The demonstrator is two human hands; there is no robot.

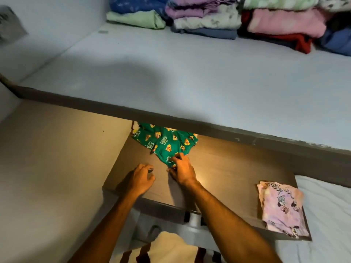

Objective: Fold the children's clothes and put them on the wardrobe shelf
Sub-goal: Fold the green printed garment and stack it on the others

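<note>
I am working at the lower wardrobe shelf [228, 168], a brown board under the upper shelf [171, 76]. The green printed garment [165, 143] lies on this lower board, and its far part is hidden under the front edge of the upper shelf. My right hand [183, 170] pinches the near corner of the green cloth between thumb and fingers. My left hand [141, 178] is just beside it on the board, fingers curled; I cannot tell if it holds anything, but it does not touch the green cloth as far as I see.

I judge this step as the start of folding this garment: it is crumpled, not yet flat. The next move, I think, needs the cloth out from under the upper shelf and spread on the board, with the left hand taking the other edge.

A folded lilac printed garment [281, 207] sits at the right end of the same board. Folded stacks of clothes [209, 18] rest at the back of the upper shelf.
</note>
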